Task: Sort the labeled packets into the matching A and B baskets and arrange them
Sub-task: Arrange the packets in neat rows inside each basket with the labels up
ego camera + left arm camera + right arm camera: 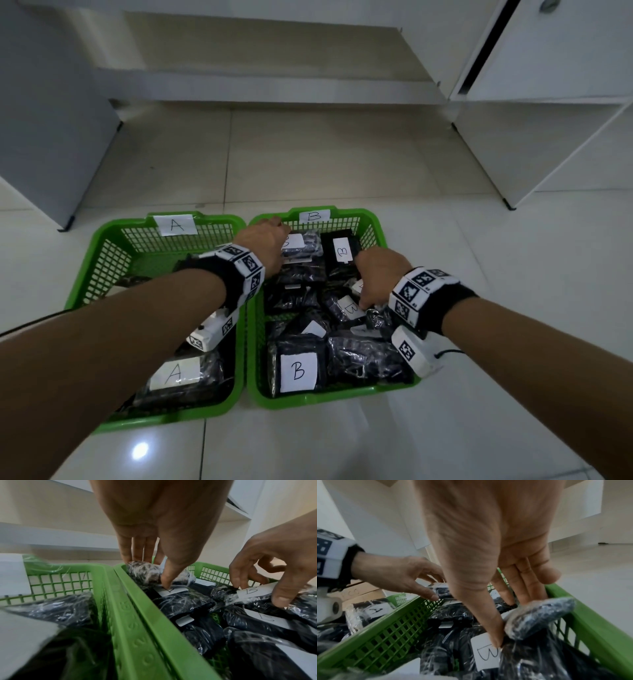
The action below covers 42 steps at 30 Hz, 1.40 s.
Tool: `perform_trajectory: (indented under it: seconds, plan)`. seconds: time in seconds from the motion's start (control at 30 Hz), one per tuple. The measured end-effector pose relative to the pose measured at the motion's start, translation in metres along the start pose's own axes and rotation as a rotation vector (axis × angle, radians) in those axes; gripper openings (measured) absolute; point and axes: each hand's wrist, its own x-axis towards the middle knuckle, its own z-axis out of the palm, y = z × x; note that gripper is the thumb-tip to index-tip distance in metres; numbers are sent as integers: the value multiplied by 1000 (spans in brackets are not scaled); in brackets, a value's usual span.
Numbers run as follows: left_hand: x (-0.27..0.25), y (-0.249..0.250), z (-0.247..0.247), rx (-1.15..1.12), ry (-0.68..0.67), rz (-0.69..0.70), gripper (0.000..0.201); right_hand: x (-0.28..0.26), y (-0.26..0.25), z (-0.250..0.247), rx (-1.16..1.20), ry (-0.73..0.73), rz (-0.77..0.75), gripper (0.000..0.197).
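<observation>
Green B basket (pixel 376 236) holds my hands: left hand (pixel 265 245) pinches a far packet (pixel 147 573), right hand (pixel 378 274) pinches a labeled packet (pixel 537 616).

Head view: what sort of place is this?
Probably an indoor store or stockroom: glossy tiled floor, bare white shelving, and green baskets tagged A and B set on the floor.
</observation>
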Motion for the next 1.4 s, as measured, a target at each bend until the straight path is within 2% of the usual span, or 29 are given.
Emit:
perform_trajectory:
  seconds: [0.13, 0.27, 0.33, 0.5, 0.57, 0.63, 0.7, 0.77, 0.87, 0.9, 0.93, 1.03, 1.1, 1.17, 1.2, 1.3, 1.33, 1.4]
  plan:
    - [7, -3, 4, -66, 16, 5, 53, 1, 7, -4, 158, -12, 67, 32]
    - [14, -7, 6, 28, 32, -4, 49, 9, 18, -10, 259, -61, 95, 53]
    - [16, -8, 4, 53, 44, -9, 45, 11, 25, -13, 288, -62, 87, 50]
    - [22, -4, 0, 101, 19, -8, 50, 10, 41, -23, 418, -89, 77, 45]
    - [21, -3, -1, 105, 2, -8, 55, 10, 47, -25, 521, -62, 46, 48]
    - [20, -2, -1, 88, 53, 24, 58, 9, 52, -24, 659, 18, 4, 49]
    - [18, 4, -4, -83, 164, 93, 45, 10, 53, -19, 747, 120, -30, 53]
    - [15, 15, -9, -418, 199, 104, 32, 12, 51, -14, 763, 188, -72, 58]
    - [10, 40, -17, -1010, -77, -27, 32, 15, 45, -9, 812, 216, -134, 60]
    - [10, 46, -16, -1159, -137, -62, 31, 16, 43, -9, 840, 223, -153, 61]
    - [11, 50, -17, -1230, -135, -79, 28, 16, 42, -10, 867, 228, -166, 62]
    - [15, 49, -19, -1214, -85, -172, 24, 20, 40, -12, 803, 296, -160, 63]
    - [16, 40, -21, -1231, -125, -231, 23, 21, 39, -14, 631, 363, -161, 59]
    - [15, 30, -23, -1189, -151, -248, 20, 23, 33, -15, 498, 368, -188, 57]
    - [14, 23, -25, -1074, -110, -237, 18, 26, 28, -15, 458, 355, -198, 56]
    - [5, -4, -32, -630, 126, -195, 16, 34, 4, -21, 290, 351, -245, 50]
    - [2, -14, -33, -552, 163, -178, 17, 37, -4, -22, 230, 346, -263, 49]
    - [-3, -30, -31, -438, 153, -100, 22, 45, -20, -23, 153, 317, -287, 45]
